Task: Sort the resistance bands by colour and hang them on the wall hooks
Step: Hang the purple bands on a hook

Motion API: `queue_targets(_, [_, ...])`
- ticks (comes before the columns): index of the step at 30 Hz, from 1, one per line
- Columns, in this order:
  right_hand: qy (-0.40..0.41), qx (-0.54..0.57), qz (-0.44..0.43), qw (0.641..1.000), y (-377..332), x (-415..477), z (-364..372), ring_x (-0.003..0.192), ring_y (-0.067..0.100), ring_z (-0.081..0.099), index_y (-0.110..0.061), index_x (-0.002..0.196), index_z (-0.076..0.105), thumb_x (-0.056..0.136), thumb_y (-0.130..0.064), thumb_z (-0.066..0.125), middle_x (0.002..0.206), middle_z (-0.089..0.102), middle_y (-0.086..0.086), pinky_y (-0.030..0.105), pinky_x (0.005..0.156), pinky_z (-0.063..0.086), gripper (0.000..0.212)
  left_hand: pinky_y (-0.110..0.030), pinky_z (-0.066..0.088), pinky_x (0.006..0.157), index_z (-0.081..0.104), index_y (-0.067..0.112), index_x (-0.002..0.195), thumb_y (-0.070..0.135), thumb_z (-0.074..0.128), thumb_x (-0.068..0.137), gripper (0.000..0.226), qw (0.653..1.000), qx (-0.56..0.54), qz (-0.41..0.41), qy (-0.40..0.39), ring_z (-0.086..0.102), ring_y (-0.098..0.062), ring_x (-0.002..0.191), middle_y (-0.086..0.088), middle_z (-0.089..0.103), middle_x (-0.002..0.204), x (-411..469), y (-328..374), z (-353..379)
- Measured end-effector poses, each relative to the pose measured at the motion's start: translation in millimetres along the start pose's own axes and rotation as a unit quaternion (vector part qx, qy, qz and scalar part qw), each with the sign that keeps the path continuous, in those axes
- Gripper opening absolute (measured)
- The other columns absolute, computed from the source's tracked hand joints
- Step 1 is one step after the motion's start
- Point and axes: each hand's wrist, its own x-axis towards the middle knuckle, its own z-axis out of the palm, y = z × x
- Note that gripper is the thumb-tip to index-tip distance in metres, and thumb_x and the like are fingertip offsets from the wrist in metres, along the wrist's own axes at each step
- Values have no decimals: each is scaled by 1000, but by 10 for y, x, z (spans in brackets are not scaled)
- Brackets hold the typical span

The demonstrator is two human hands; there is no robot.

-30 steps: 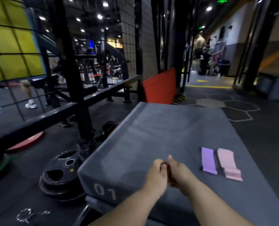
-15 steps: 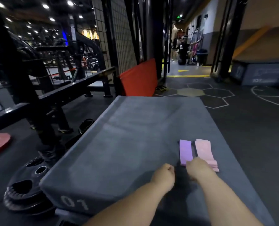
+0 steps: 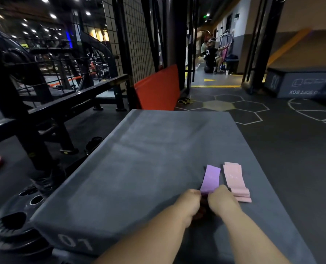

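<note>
A purple resistance band (image 3: 211, 178) and a small stack of pink bands (image 3: 234, 181) lie side by side on the grey soft box (image 3: 149, 159), near its right edge. My left hand (image 3: 188, 205) and my right hand (image 3: 222, 201) are fisted close together at the near end of the purple band. A dark red band (image 3: 202, 213) shows between and under both fists, mostly hidden by them. My right knuckles touch the near end of the pink stack. No wall hooks are in view.
Black weight plates (image 3: 15, 227) lie on the floor left of the box, below a black steel rack (image 3: 50, 107). A red mat (image 3: 158, 88) leans against the mesh wall. Another grey soft box (image 3: 301, 82) stands at the far right. People crouch down the corridor (image 3: 211, 56).
My view swung right and the box came nearer. My hands moved right and forward from the box's middle to the purple band's near end, parting briefly, then closing together again.
</note>
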Motion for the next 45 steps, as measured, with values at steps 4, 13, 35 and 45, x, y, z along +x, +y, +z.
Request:
queue_targets(4, [7,7,-26,1000,-87,-7,45,110,29,58,-6,117,57,94,-15,46,117,61,16,31,73,38,27,-22,45,59,56,24,90,26,44,95,13,999,-23,10,26,56,-16,77,-1,61,88,-41,-14,-112])
queue_targets(13, [-66,201,-145,966,-486,-312,109,54,11,55,-20,61,68,90,-17,61,55,62,-7,17,47,46,29,-21,41,68,55,21,89,18,53,95,7,976,-58,163,130,55,-11,80,1,64,89,-315,16,-692])
queue_targets(35, [-159,183,-384,891,-1345,-1375,947,102,5,56,-33,102,52,77,2,63,112,57,-11,15,75,46,44,-25,42,79,64,33,95,31,52,94,12,941,-34,169,293,56,-10,100,12,64,106,-1772,-108,-2366])
queue_targets(45, [-253,143,-515,806,-1978,-2286,1176,70,8,47,-23,90,40,69,-25,75,81,51,-2,31,68,46,40,-19,44,60,63,15,79,12,57,92,15,941,-107,235,217,56,-8,63,2,62,71,-2700,-179,-2904])
